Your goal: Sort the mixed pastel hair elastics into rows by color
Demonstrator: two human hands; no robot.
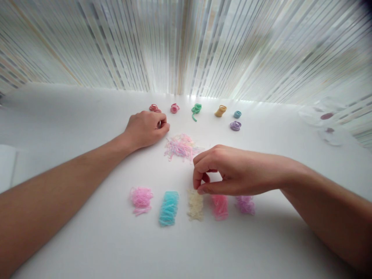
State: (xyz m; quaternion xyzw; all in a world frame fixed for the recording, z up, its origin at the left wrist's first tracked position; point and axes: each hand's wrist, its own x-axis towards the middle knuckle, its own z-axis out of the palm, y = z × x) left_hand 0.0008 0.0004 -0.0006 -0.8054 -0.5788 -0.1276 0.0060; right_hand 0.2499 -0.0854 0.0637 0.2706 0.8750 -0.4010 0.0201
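Observation:
My left hand [148, 128] rests at the upper left of a loose heap of mixed pastel strips [180, 147], its fingers curled and the thumb pressed to them. Anything in that pinch is too small or hidden to make out. My right hand [223, 168] is closed in a pinch, fingertips at the top end of a cream pile of thin strips [195, 207]; what it holds, if anything, does not show. Left of the cream pile lie a light pink pile [141, 200] and a turquoise pile [169, 209]. A bright pink pile [220, 208] and a lilac pile [245, 205] are partly behind my right hand.
Along the back of the white table [101, 248] stand a red coil [155, 108], pink coil [174, 108], green coil [197, 110], yellow coil [221, 111], blue coil [237, 114] and purple coil [235, 126]. A string curtain [162, 46] hangs behind. Clear discs [327, 116] lie at right.

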